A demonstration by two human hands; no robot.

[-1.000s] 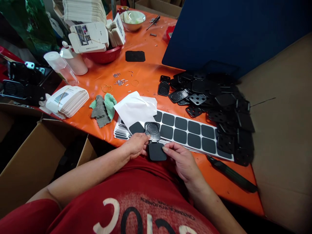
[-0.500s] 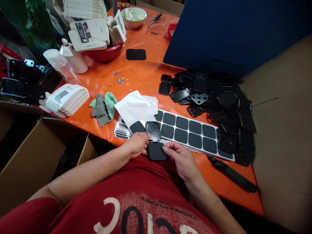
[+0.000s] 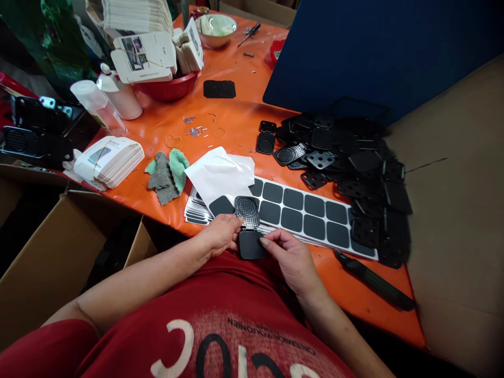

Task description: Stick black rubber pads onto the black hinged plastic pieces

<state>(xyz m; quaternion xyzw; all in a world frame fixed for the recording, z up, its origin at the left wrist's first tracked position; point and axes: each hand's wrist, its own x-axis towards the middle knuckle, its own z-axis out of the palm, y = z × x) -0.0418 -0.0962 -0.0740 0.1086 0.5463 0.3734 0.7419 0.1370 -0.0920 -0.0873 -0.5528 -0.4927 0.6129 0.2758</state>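
Note:
At the table's near edge my left hand (image 3: 219,235) pinches a small hinged black part (image 3: 249,228): a mesh-grille half lies on top and a smooth black square pad half hangs below. My right hand (image 3: 289,258) has its fingers curled, with the fingertips pressed on the pad half from the right. Just behind the part lies a white sheet of black square pads (image 3: 305,215), its white backing paper (image 3: 218,176) peeled up at the left.
A heap of black perforated plates and grilles (image 3: 350,163) fills the right of the orange table (image 3: 236,123). A black-handled tool (image 3: 374,281) lies near the front right. Green rag (image 3: 167,176), card stacks (image 3: 108,163), bottles (image 3: 98,107), red bowl (image 3: 167,89) stand left. An open cardboard box (image 3: 59,252) sits below.
My right fingers have slid a little left over the black pad half. My left hand keeps its hold and the part has stayed in place.

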